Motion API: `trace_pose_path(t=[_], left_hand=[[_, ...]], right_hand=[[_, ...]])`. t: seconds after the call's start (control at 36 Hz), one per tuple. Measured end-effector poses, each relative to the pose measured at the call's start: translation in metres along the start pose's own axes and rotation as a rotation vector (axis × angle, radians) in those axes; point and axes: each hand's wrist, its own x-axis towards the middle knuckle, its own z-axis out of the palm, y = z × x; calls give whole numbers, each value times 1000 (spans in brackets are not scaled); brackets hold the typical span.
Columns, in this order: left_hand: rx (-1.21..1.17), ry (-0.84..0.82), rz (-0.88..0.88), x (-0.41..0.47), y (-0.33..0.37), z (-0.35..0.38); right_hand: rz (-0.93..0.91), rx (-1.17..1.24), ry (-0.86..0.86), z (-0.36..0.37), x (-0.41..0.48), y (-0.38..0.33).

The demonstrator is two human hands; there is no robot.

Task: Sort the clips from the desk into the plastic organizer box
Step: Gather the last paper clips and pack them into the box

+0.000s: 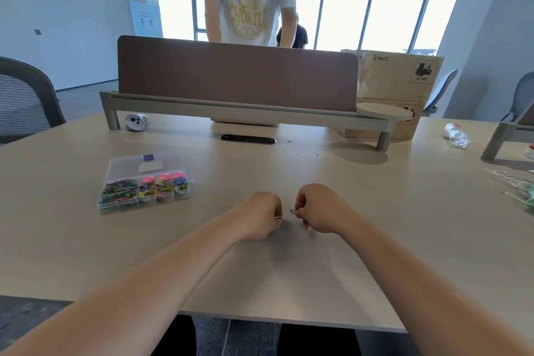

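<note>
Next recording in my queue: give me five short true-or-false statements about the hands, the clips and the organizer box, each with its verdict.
1. The left hand pinches a first clip and the right hand pinches a second clip. True.
2. The organizer box sits to the right of both hands. False: it sits to their left.
3. The box's lid is shut. False: it is open, folded back.
4. Coloured paper clips lie in the box's left compartment. True.
5. Another person stands behind the desk divider. True.
</note>
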Motion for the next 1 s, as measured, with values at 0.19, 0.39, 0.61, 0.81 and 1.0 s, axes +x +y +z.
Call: trace_pose_path(t=[0.19,0.39,0.61,0.81,1.0], left_hand=[[-138,134,-56,-10,-33,-13],[-111,243,-79,-36,-85,-59],[-91,336,-233,-59,-166,-103],[-1,358,-344,-75,-225,-133],[47,316,-395,-77,-261,-142]], right_hand=[[-47,8,14,-1,10,-25],[-171,25,-26,5,36,-95],[-325,57,-78,29,74,-179],[-435,13,-74,56,107,-240],[-508,-13,-118,77,127,-282]])
